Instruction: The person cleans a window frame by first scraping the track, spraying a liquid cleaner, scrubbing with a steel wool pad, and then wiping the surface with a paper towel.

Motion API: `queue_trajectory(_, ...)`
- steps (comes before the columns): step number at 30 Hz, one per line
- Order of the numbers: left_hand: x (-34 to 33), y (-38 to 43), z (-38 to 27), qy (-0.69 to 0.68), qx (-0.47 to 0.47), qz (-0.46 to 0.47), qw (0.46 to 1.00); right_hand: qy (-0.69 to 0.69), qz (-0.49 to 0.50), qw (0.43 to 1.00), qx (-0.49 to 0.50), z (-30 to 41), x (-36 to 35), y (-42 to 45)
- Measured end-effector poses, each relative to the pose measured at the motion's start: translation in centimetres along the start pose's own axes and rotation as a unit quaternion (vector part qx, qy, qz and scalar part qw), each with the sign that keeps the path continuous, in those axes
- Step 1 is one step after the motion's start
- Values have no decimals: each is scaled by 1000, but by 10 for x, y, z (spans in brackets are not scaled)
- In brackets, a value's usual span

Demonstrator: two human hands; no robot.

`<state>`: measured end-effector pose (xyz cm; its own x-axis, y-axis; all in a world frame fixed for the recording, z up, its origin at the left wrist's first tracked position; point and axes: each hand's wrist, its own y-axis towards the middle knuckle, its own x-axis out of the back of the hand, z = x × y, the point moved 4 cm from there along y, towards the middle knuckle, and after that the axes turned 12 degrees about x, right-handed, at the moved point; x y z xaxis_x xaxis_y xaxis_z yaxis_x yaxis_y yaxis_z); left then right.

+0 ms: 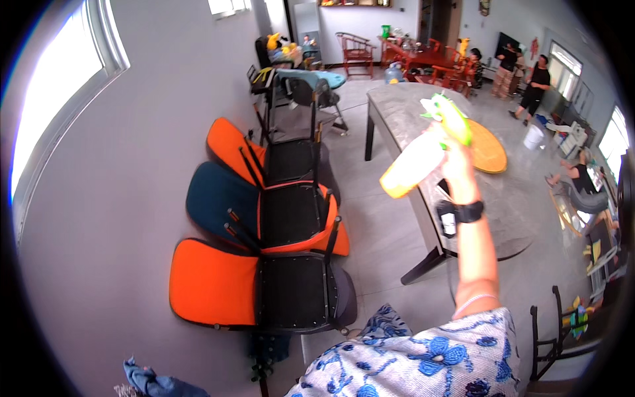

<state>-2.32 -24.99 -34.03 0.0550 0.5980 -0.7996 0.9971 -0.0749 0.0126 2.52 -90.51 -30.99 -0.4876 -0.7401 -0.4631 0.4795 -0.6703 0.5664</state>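
My right hand (457, 161), with a black watch at the wrist, grips a spray bottle (414, 164) with a green and white trigger head and an orange-tinted lower end. The bottle is tilted above a grey stone-look table (397, 104). Beyond the hand, a round yellow-orange board or mat (487, 149) lies on the table. A black object with a white label (447, 219) is beside my wrist. My left hand is not in view; a crumpled blue cloth (161, 384) shows at the lower left edge, and what supports it is hidden.
Several orange and blue chairs (213, 283) are stacked upturned along the left wall. A dark chair (555, 337) stands at the lower right. Farther off are a red wooden table (421, 58), a white bucket (534, 137) and several people, one seated person (581, 176) at the right.
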Motion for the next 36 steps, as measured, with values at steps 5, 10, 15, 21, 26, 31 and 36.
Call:
queue_trajectory(5, 47, -63, -76, 45, -50, 44, 997, 180, 245, 951, -55, 7, -224, -68)
queue_trajectory(10, 62, -71, -95, 20, -125, -122, 984, 242, 442, 858, -98, 33, -372, -161)
queue_trajectory(15, 76, -165, -105, -27, -178, -170, 969, 402, 540, 732, -104, 105, -532, -283)
queue_trajectory(21, 28, -206, -96, 22, -288, -197, 937, 542, 607, 574, -91, 233, -664, -341)
queue_trajectory(26, 8, -205, -105, 29, -373, -229, 898, 618, 645, 441, 86, 349, -745, -343)
queue_trajectory(31, 20, -211, -96, 28, -440, -281, 852, 673, 625, 362, 159, 437, -780, -383)
queue_trajectory(36, 17, -219, -88, 22, -449, -390, 804, 696, 603, 377, 101, 498, -810, -407)
